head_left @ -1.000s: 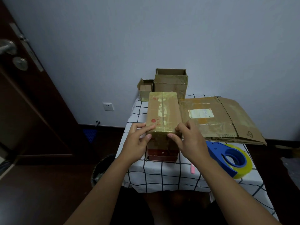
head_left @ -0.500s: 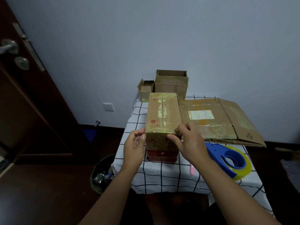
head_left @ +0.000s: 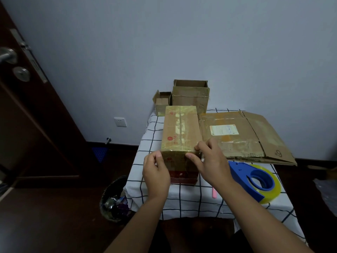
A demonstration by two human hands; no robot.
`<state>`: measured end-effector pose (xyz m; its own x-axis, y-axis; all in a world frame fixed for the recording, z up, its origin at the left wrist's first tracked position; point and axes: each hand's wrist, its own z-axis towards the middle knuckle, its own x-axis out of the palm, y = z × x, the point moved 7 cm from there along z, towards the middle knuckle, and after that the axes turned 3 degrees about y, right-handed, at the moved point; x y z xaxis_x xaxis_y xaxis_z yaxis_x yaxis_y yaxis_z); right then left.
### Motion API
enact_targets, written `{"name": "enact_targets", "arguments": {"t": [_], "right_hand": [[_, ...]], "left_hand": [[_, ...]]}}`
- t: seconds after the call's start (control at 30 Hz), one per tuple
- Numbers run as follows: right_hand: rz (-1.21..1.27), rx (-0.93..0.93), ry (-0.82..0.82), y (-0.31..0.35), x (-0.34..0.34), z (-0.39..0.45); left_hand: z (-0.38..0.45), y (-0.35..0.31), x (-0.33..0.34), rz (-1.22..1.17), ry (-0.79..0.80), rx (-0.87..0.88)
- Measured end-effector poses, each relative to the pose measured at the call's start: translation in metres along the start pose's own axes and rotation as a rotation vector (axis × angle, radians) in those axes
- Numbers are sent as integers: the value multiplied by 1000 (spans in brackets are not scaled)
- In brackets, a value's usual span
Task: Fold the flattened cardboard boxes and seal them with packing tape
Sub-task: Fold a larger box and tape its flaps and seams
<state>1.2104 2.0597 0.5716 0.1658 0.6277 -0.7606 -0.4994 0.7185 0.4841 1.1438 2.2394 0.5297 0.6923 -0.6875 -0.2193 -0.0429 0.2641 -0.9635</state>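
Observation:
A closed, taped cardboard box [head_left: 180, 128] stands in the middle of the checked tablecloth [head_left: 182, 201]. My left hand [head_left: 156, 172] is at its near left corner, fingers curled, thumb and forefinger pinching the edge. My right hand [head_left: 209, 161] holds the near right corner, with the thumb on the front face and the fingers round the side. A flattened cardboard box [head_left: 237, 136] with a white label lies just right of it. The blue tape dispenser [head_left: 255, 178] with a yellowish roll sits at the near right, untouched.
Two open boxes stand at the back against the wall, a large one [head_left: 190, 95] and a small one [head_left: 162, 103]. A pink stick [head_left: 214, 192] lies near the table's front edge. A waste bin [head_left: 113, 199] is on the floor at left, beyond it a dark door [head_left: 27, 106].
My left hand slid off the box's top near edge to its near left corner and curled its fingers. My right hand stayed at the near right corner.

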Motion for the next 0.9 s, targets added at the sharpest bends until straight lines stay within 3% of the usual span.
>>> {"name": "enact_targets", "arguments": {"t": [0.17,0.27,0.3,0.43,0.53,0.73,0.9], "right_hand": [[-6,-7,-1,2,-2,-1],[6,9,47,0,0,-1],[24,2,72,2,1,-2],[56,-33,166,6,6,-1],[61,-101,206,5,5,4],[88,-204,294,-2,5,10],[241,-142,286,-12,8,8]], "left_hand": [[-14,0,7,-97,73,38],[-11,-7,5,71,138,102],[-10,-11,4,168,146,171],[-7,-40,16,609,156,745],[6,-45,31,639,240,907],[9,-46,32,649,217,914],[10,-54,34,680,210,859]]}}
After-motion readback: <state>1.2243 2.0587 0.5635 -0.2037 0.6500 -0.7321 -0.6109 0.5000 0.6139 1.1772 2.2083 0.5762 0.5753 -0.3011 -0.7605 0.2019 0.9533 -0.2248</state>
